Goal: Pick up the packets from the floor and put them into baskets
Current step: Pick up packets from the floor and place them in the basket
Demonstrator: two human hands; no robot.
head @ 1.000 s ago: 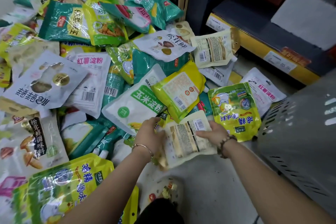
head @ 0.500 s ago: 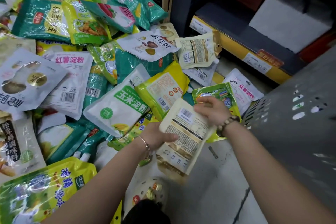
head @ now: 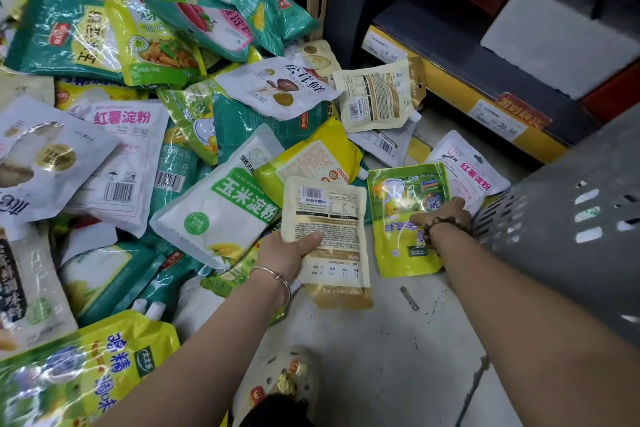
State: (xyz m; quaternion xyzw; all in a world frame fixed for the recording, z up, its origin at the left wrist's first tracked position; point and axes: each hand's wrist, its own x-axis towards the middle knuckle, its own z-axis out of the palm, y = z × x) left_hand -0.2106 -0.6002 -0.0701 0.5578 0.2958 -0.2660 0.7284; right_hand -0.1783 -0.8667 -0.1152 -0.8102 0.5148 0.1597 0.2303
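Observation:
My left hand (head: 294, 248) grips a cream packet (head: 329, 215) with a barcode by its left edge, thumb on its printed face, and holds it just above the floor. My right hand (head: 446, 213) has its thumb on top of a yellow-green packet (head: 401, 198) lying on the floor and its fingers at that packet's right edge. The grey perforated basket (head: 571, 218) stands immediately right of that hand. A big pile of packets (head: 214, 205) in white, green and yellow covers the floor to the left and behind.
A low shelf with a yellow price strip (head: 485, 108) runs along the back right. A white-and-pink packet (head: 467, 173) lies between the shelf and the basket. Bare grey floor (head: 398, 340) lies between my arms, with my shoe (head: 277, 381) below.
My right hand has let go of the cream packet and moved right onto the yellow-green packet. My left hand now holds the cream packet alone, lifted more upright.

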